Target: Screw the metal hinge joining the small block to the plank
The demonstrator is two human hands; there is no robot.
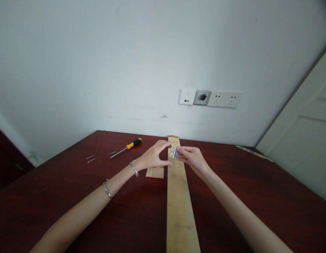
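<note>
A small silver metal hinge is pinched between the thumb and fingers of my right hand, above a long pale wooden board. My left hand is open, its thumb and fingers spread apart just left of the hinge, holding nothing. The board runs from the near edge of the view toward the wall. Under my left hand lies a short piece of wood, partly covered by the hand.
A yellow and black screwdriver lies on the dark red table to the left. Several screws lie near its tip. Wall sockets are behind the table, and a thin strip lies at its back right.
</note>
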